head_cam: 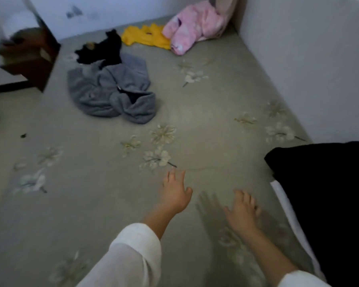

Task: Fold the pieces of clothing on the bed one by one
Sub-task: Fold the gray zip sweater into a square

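A crumpled grey hoodie (112, 94) lies on the grey-green flowered bed sheet (205, 112), with a black garment (102, 49) bunched just behind it. Farther back lie a yellow garment (145, 37) and a pink fluffy one (193, 25) near the wall corner. At the right edge a black piece on top of a white piece (327, 193) lies flat. My left hand (175, 192) and my right hand (241, 210) reach forward over the bare sheet with fingers spread, holding nothing. Both are well short of the hoodie.
A dark wooden bedside cabinet (31, 56) stands off the bed's far left edge. White walls (298, 48) close the bed at the back and on the right. The bed's left edge runs diagonally from the cabinet toward me.
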`<state>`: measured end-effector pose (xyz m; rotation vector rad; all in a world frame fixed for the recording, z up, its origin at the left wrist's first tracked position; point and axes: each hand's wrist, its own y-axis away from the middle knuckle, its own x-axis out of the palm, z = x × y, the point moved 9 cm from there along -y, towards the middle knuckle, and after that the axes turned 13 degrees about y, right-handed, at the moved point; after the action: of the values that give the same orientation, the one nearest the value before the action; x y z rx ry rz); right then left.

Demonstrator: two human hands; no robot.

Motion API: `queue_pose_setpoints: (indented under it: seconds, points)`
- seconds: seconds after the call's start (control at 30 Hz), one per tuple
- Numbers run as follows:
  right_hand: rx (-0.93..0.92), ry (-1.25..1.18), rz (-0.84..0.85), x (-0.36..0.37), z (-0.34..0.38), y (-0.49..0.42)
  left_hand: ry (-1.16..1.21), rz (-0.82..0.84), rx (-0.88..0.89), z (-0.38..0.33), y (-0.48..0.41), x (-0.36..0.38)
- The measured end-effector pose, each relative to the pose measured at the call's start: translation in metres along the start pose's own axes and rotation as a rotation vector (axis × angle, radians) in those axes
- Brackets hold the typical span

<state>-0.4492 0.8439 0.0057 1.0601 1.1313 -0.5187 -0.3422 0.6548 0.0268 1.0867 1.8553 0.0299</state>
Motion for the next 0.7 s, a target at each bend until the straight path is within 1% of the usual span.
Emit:
queue_pose_setpoints:
  seconds: [0.1, 0.23, 0.4, 0.53, 0.7]
  points:
    - [-0.094, 0.012, 0.039, 0.017, 0.089, 0.017, 0.025, -0.069, -0.080, 0.079, 0.021, -0.057]
    - [-0.167, 0.041, 0.083, 0.038, 0.194, 0.041, 0.021, -0.114, -0.131, 0.177, 0.046, -0.118]
    - [-0.278, 0.062, 0.099, 0.047, 0.308, 0.038, 0.032, -0.178, -0.193, 0.278, 0.042, -0.187]
    - [-0.351, 0.094, 0.079, 0.046, 0.364, 0.020, 0.015, -0.190, -0.195, 0.319, 0.011, -0.210]
    - [-0.385, 0.194, 0.066, 0.052, 0.397, -0.032, -0.008, -0.162, -0.184, 0.353, -0.058, -0.200]
